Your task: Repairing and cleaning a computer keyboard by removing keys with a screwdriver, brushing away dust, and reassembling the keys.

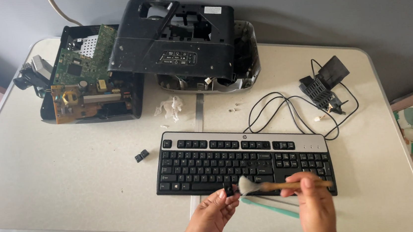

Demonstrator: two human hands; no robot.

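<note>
At the lower centre of the frame, our left hand point(214, 211) pinches a small black keycap point(229, 189) steady while our right hand point(309, 191) grips a wooden-handled, white-bristled brush point(267, 187) against it, above the black-and-silver keyboard point(244, 161) on the tabletop point(73, 182).

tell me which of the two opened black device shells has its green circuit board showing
The left shell, at the table's far-left corner: its green board lies exposed. The middle shell shows only black plastic and a button panel.
</note>
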